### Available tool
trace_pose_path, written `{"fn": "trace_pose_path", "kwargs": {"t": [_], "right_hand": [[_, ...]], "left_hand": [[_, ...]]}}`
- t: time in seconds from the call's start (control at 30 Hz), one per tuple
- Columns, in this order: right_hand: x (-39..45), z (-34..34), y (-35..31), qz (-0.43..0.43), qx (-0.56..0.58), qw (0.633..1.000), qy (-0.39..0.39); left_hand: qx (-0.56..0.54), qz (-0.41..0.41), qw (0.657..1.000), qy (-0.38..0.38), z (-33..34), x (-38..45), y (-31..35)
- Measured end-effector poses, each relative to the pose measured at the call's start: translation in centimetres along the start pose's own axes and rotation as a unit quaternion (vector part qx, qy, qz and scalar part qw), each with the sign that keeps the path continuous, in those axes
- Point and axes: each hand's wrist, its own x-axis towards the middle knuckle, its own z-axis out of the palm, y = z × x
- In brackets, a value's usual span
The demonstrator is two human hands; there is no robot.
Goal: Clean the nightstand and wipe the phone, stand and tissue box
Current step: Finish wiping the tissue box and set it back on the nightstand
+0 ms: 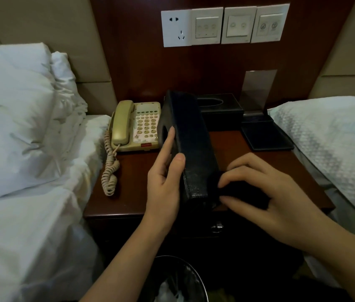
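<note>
The left hand (163,182) grips the black leather tissue box (190,144) tilted above the nightstand (133,188), long axis running 11 to 5 o'clock. At its 3 o'clock, the right hand (265,182) pinches a dark cloth (237,192) against the near end.

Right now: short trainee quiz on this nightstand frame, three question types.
1. True or false: the left hand holds the long black leather box tilted up off the nightstand.
2. The right hand presses which item against the box?
A. dark cloth
B. phone handset
C. pillow
3. Fill in: the beige phone sits to the ___ of the held box.

Key: 1 true; 2 A; 3 left.
</note>
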Motion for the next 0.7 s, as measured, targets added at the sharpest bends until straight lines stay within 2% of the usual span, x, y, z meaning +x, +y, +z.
{"fn": "trace_pose_path", "kwargs": {"t": [0.1, 0.17, 0.23, 0.37, 0.5, 0.63, 0.7], "right_hand": [[-0.6, 0.0, 0.8, 0.059, 0.046, 0.995, 0.059], [-0.7, 0.9, 0.1, 0.112, 0.125, 0.98, 0.108], [-0.8, 1.9, -0.8, 0.152, 0.192, 0.962, 0.123], [-0.8, 2.4, -1.4, 0.182, 0.222, 0.948, 0.14], [-0.8, 2.1, -1.2, 0.194, 0.239, 0.941, 0.143], [-0.9, 2.0, -0.8, 0.206, 0.25, 0.933, 0.159], [-1.1, 2.2, -0.6, 0.204, 0.253, 0.931, 0.165]], "left_hand": [[0.005, -0.007, 1.0, 0.003, 0.1, 0.0, 0.0], [0.007, -0.008, 1.0, -0.008, 0.2, -0.1, 0.0], [0.018, -0.013, 1.0, -0.017, 0.3, -0.1, 0.1], [0.108, -0.01, 0.992, -0.058, 0.1, -0.8, 0.7], [0.251, -0.018, 0.96, -0.123, -0.8, -1.4, 1.6], [0.281, -0.044, 0.925, -0.25, -2.5, -1.9, 2.2], [0.306, -0.036, 0.914, -0.264, -2.7, -2.1, 2.2]]}}
